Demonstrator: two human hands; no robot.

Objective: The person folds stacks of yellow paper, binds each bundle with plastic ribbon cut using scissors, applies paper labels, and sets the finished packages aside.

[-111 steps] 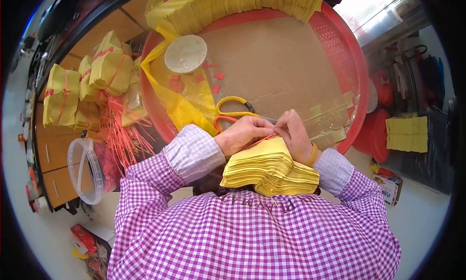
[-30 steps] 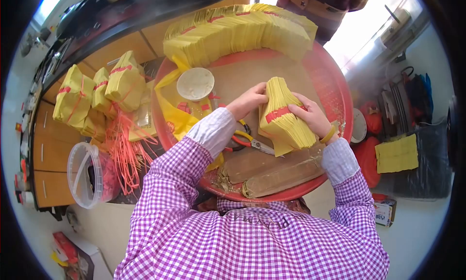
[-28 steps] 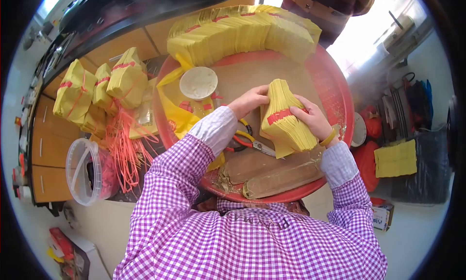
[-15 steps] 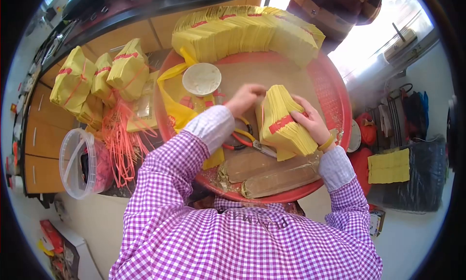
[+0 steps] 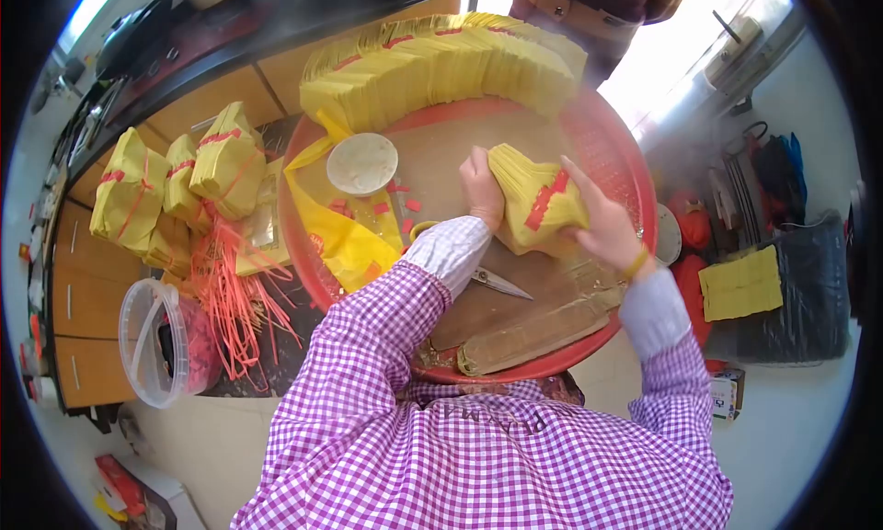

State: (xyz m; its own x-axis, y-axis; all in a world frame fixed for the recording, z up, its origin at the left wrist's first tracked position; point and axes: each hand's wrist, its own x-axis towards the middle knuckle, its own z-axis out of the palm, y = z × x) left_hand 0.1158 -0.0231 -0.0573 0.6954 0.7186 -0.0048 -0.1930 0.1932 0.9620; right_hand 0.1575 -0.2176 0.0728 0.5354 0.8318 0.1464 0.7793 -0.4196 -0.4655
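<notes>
A yellow paper bundle (image 5: pixel 526 199) with a red strip across it is tilted over the cardboard in the red round tray (image 5: pixel 644 162). My right hand (image 5: pixel 607 222) grips its right side, thumb and fingers around the edge. My left hand (image 5: pixel 481 190) is closed against the bundle's left side; what its fingers pinch, if anything, is too small to make out. Beneath my left wrist lie scissors (image 5: pixel 499 283), their blades showing and the handles mostly hidden. Small red paper pieces (image 5: pixel 411 205) and a white bowl (image 5: pixel 362 163) are to the left.
A long row of yellow paper (image 5: pixel 441 70) curves along the tray's far edge. Tied yellow bundles (image 5: pixel 133 190), pink strings (image 5: pixel 230 291) and a clear bucket (image 5: pixel 152 341) are at the left. A person in dark clothing (image 5: pixel 589 15) stands beyond the tray.
The bundle has been lifted and turned, its red strip now slanting steeply. My left hand has come back against its side, and my left forearm has moved right, over the scissors' handles.
</notes>
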